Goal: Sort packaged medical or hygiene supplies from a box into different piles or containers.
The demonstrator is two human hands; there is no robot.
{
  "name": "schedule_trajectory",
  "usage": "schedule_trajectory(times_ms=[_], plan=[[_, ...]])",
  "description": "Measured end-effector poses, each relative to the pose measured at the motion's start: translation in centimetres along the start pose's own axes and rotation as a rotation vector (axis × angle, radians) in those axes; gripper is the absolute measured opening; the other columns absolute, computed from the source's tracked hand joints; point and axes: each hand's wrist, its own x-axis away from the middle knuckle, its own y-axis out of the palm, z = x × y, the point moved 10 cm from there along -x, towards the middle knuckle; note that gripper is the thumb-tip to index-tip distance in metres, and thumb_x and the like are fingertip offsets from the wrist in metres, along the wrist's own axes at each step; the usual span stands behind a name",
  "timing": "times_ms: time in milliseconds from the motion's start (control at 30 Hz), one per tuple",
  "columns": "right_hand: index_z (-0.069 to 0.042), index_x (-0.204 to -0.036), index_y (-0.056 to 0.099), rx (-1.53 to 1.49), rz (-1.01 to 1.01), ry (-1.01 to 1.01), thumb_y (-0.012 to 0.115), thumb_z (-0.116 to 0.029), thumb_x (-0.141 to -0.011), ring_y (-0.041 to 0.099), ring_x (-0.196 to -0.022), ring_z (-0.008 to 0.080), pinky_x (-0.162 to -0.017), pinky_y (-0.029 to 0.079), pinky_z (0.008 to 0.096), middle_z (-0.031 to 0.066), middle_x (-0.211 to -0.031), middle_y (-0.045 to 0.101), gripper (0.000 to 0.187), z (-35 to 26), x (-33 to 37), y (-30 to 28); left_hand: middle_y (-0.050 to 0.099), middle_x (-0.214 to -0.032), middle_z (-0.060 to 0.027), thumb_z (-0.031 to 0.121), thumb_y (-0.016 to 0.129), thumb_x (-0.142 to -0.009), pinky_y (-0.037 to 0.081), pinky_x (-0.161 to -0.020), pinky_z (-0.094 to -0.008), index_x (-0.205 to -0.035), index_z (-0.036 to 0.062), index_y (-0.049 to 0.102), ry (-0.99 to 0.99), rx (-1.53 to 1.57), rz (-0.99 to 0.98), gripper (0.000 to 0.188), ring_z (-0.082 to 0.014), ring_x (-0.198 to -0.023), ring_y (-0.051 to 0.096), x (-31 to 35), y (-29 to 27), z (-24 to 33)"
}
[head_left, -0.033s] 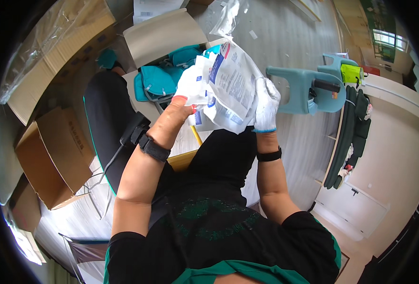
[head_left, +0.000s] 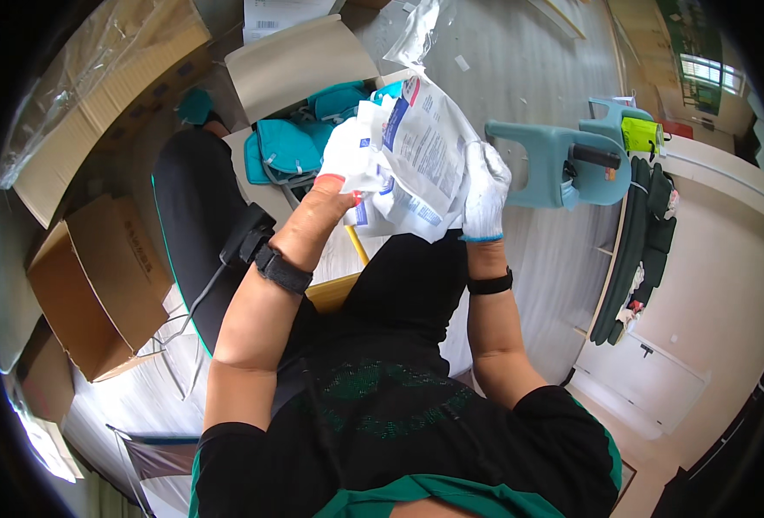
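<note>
A white plastic package with blue and red printing (head_left: 429, 142) is held up in front of me, crumpled along its lower left side. My left hand (head_left: 340, 168), in a white glove with an orange-red cuff, is closed on its left edge; most of the fingers are hidden. On the other side, my right hand (head_left: 487, 183) grips the package's right edge, its white glove ending in a blue cuff. Behind the package stands an open carton (head_left: 300, 65) with teal padded fabric pieces (head_left: 288, 148) in it. A torn clear plastic wrap (head_left: 416, 34) lies beyond the package.
Pale blue-green plastic chairs (head_left: 537, 164) stand to the right. An open brown cardboard box (head_left: 101, 289) lies at left, near a cable (head_left: 196, 302). Large cardboard with clear film (head_left: 110, 95) leans at far left. Dark green cushions (head_left: 649, 250) line a bench at right.
The lower part of the package has shifted very slightly, and my left wrist has turned a little. Both hands keep their hold.
</note>
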Motion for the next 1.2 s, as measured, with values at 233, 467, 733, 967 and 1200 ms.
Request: schedule_trajectory(times_ms=[233,467,733,967,1200], plan=[[-0.002,-0.100,0.068,-0.038,0.102,-0.030,0.058,-0.015,-0.100,0.062,-0.089,0.0106,-0.080,0.052,0.0257,0.0019,-0.094,0.066,0.016,0.8,-0.8,-3.6,0.070,-0.096,-0.0186,0.016,0.068,-0.075,0.053,-0.085,-0.0360,-0.101,0.0053,0.071,0.417,-0.864,0.412,0.028,-0.0347,-0.091,0.069,2.8,-1.4,11.3],[-0.004,-0.148,0.034,-0.705,-0.209,0.027,0.037,-0.034,-0.106,0.049,-0.128,0.0290,-0.108,0.044,0.0445,0.0151,-0.142,0.047,0.052,4.4,-0.4,-8.8,0.070,-0.098,-0.0203,0.007,0.058,-0.075,0.052,-0.088,-0.0406,-0.101,0.0075,0.070,0.164,-0.937,0.590,0.029,-0.0384,-0.097,0.067,1.7,-9.2,10.6],[-0.003,-0.141,0.041,-0.738,-0.083,0.029,0.044,-0.031,-0.103,0.054,-0.121,0.0297,-0.103,0.047,0.0436,0.0149,-0.133,0.053,0.048,3.5,0.2,-4.8,0.063,-0.119,-0.0262,0.006,0.066,-0.073,0.048,-0.096,-0.0411,-0.130,0.0016,0.053,-0.001,-0.968,0.443,0.059,-0.0403,-0.109,0.062,-0.3,-9.9,4.4],[-0.002,-0.135,0.048,-0.532,0.015,-0.045,0.050,-0.029,-0.100,0.058,-0.115,0.0304,-0.098,0.049,0.0427,0.0148,-0.125,0.058,0.044,1.7,-0.1,-4.1,0.050,-0.136,-0.0233,0.023,0.084,-0.068,0.044,-0.105,-0.0424,-0.143,0.0003,0.039,0.489,-1.311,0.537,0.090,-0.0413,-0.122,0.053,4.0,-3.0,10.7],[-0.002,-0.129,0.054,-0.132,0.019,-0.148,0.056,-0.026,-0.098,0.062,-0.109,0.0311,-0.094,0.051,0.0419,0.0146,-0.118,0.063,0.040,-1.0,-0.2,-1.2,0.043,-0.147,-0.0183,0.042,0.094,-0.060,0.034,-0.113,-0.0393,-0.151,-0.0008,0.020,0.250,-0.216,-0.303,0.125,-0.0278,-0.138,0.040,7.2,8.8,7.8]])
